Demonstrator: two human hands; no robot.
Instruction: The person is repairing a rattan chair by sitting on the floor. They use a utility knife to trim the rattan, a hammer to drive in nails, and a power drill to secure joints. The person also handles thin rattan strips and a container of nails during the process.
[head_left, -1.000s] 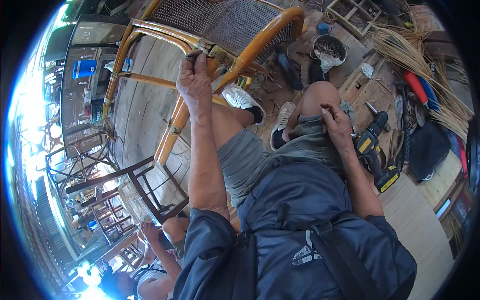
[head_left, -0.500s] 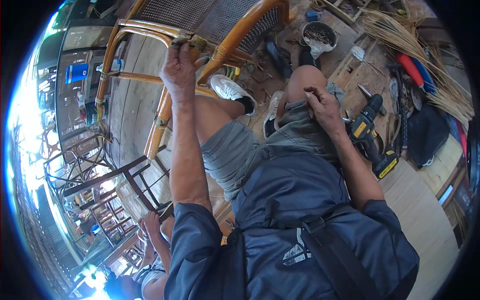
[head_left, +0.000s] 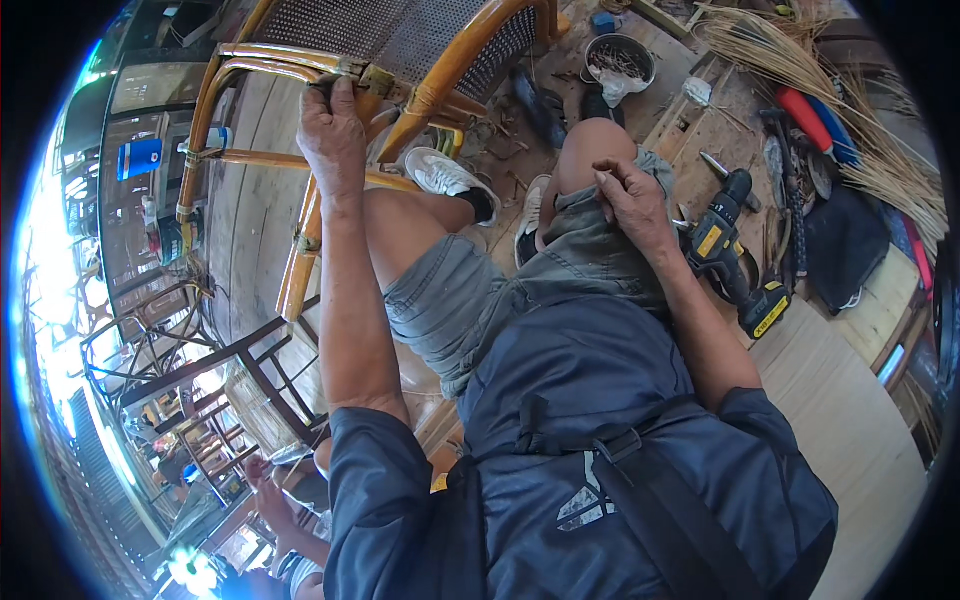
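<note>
Left hand: my left hand (head_left: 333,135) is up on the top rail of the orange-brown rattan chair with a woven cane seat (head_left: 450,60). My grip is closed around the rail, right beside a wrapped joint.
Right hand: my right hand (head_left: 632,200) lies on my knee, on the grey cloth shorts (head_left: 480,300). The fingers are curled. I cannot tell if they pinch something small or nothing at all.
What changed: very little. My left hand has stayed on the same rail and my right hand has stayed on my leg. Only my head has moved a bit, so the chair looks closer.
What that means: I think I am still just holding the chair steady, and no tool is in use yet.
Where the chair is: in front of me on the wooden floor, tipped over, near my white shoe (head_left: 445,175).
Bowl: a round grey metal bowl (head_left: 620,60) sits on the floor past my knee. It holds small dark bits, too small to name.
Near my right hand: a black and yellow power drill (head_left: 735,255) lies just beside my leg, not touched.
Farther off: a bundle of thin pale cane strips (head_left: 800,60) lies on the floor.
</note>
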